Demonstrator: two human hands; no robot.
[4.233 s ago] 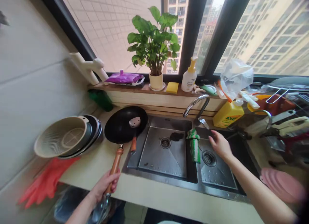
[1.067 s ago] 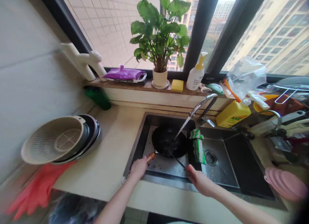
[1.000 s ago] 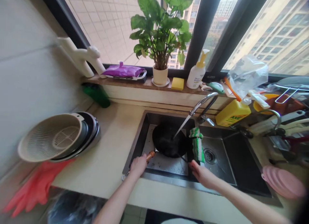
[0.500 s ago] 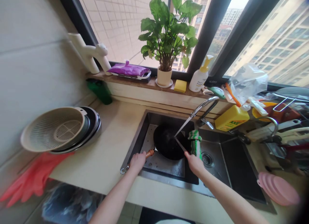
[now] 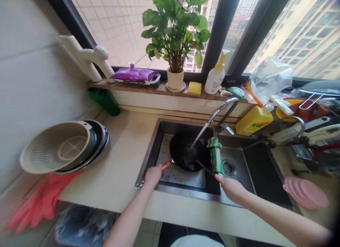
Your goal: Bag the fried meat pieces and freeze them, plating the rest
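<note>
My left hand (image 5: 153, 175) is wrapped round the wooden handle of a black wok (image 5: 176, 149), which sits in the left basin of the sink (image 5: 148, 162). Between the fingers of my right hand (image 5: 231, 187) is the end of a long, thin, dark utensil (image 5: 208, 169). Its far end reaches into the wok, where I cannot make out its shape. Water runs from the chrome faucet (image 5: 223, 104) into the wok, and a little steam shows there. A green-and-white striped cloth (image 5: 216, 156) hangs over the divider, close to my right hand.
Stacked colander and bowls (image 5: 57, 146) stand on the left counter, above red rubber gloves (image 5: 45, 201). The sill holds a potted plant (image 5: 175, 78), a yellow sponge (image 5: 194, 88) and a pump bottle (image 5: 214, 80). Right of the faucet are a yellow detergent bottle (image 5: 253, 121) and a pink collapsible bowl (image 5: 305, 192).
My right hand has moved right and slightly down, and the utensil now slants the same way across the wok's right rim. My left hand keeps its grip on the wok handle. The view has shifted slightly.
</note>
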